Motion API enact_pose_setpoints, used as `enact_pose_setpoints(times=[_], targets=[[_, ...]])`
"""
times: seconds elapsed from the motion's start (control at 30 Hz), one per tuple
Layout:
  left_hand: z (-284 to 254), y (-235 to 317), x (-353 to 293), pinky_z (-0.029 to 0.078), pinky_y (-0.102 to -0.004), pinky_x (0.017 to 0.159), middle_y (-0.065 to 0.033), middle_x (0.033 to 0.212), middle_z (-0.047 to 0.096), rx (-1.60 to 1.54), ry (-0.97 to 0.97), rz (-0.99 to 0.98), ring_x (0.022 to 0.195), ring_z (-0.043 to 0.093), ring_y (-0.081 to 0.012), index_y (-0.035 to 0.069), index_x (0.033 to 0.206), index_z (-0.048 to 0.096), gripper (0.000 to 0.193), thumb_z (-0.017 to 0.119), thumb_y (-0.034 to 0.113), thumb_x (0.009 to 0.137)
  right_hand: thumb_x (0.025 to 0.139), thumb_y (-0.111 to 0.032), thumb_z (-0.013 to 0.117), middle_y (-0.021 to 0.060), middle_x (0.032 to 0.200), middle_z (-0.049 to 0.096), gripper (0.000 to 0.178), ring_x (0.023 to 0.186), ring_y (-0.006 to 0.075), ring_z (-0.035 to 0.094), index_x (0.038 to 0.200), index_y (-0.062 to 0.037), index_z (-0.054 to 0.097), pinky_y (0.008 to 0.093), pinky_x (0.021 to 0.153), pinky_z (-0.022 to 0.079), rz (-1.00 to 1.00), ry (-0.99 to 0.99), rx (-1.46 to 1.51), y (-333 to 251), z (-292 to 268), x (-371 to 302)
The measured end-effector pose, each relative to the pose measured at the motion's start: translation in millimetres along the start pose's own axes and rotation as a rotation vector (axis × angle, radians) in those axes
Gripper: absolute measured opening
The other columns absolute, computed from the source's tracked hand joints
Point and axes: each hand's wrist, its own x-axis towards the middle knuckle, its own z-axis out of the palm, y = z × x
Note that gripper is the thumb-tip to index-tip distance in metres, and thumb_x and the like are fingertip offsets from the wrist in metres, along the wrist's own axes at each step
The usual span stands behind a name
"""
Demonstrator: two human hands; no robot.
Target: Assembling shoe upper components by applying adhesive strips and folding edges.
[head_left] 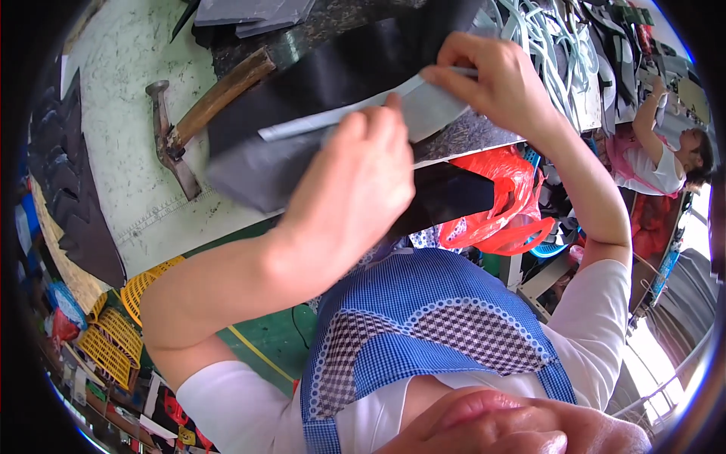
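Observation:
A black sheet of leather-like material (325, 79) lies bent over the edge of the worktable. Along it runs a light grey strip (302, 123), widening into a loose grey piece toward the right. My left hand (355, 166) is curled over the middle of the strip, its fingertips pressed on it; the undersides of those fingers are hidden. Farther right, my right hand (503, 79) pinches the strip's far end between thumb and fingers. A hammer (219, 102) with a wooden handle rests left of the black sheet, its head on the white tabletop.
Dark cut pieces (64, 166) line the white tabletop's (128, 98) left side. Grey sheets (249, 13) sit at the back, and a tangle of pale strips (548, 41) at the right. Red plastic bags (499, 200) hang below the table edge. Yellow baskets (110, 348) stand lower left. Another person (650, 155) works far right.

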Motion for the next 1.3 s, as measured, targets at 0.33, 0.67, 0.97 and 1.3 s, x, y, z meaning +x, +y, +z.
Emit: enact_pose_setpoints(times=[0.33,0.67,0.97,1.3], targets=[[8.6,-3.5,-1.9,0.053,-0.0320,0.095,-0.0153,0.124,0.063,-0.094,0.057,-0.033,0.110,0.063,-0.0253,-0.006,0.111,0.068,0.037,0.066,0.008,0.076,0.092,-0.023,0.075,0.0107,0.072,0.068,0.022,0.059,0.0201,0.062,0.096,-0.0023,0.072,0.0328,0.057,0.048,0.096,-0.020,0.299,0.4,9.3,-7.3],[16.8,6.1,18.1,0.052,-0.0271,0.082,-0.0053,0.108,0.055,-0.076,0.075,-0.168,0.101,0.055,-0.0175,-0.004,0.129,0.060,0.066,0.080,0.029,0.076,0.094,-0.015,0.073,0.0069,0.075,0.067,0.016,0.067,0.0161,0.063,0.095,-0.0001,0.069,0.0312,0.063,0.051,-0.041,-0.111,0.585,19.0,-10.4,-19.6],[19.4,6.4,25.3,0.053,-0.0279,0.078,-0.0056,0.105,0.056,-0.096,0.157,-0.168,0.097,0.058,-0.0183,0.003,0.140,0.057,0.078,0.081,0.039,0.076,0.090,-0.019,0.077,0.0079,0.070,0.069,0.020,0.062,0.0173,0.067,0.088,-0.0010,0.070,0.0315,0.060,0.051,0.191,-0.061,0.395,22.2,-9.4,-6.1],[10.6,-20.0,53.0,0.049,-0.0390,0.082,-0.0090,0.107,0.054,-0.410,0.150,-0.174,0.095,0.056,-0.0244,0.006,0.127,0.066,0.072,0.078,0.057,0.077,0.084,-0.021,0.080,0.0063,0.075,0.063,0.021,0.064,0.0262,0.066,0.096,-0.0061,0.071,0.0383,0.057,0.053,-0.178,0.368,0.048,22.6,3.1,-30.3]])
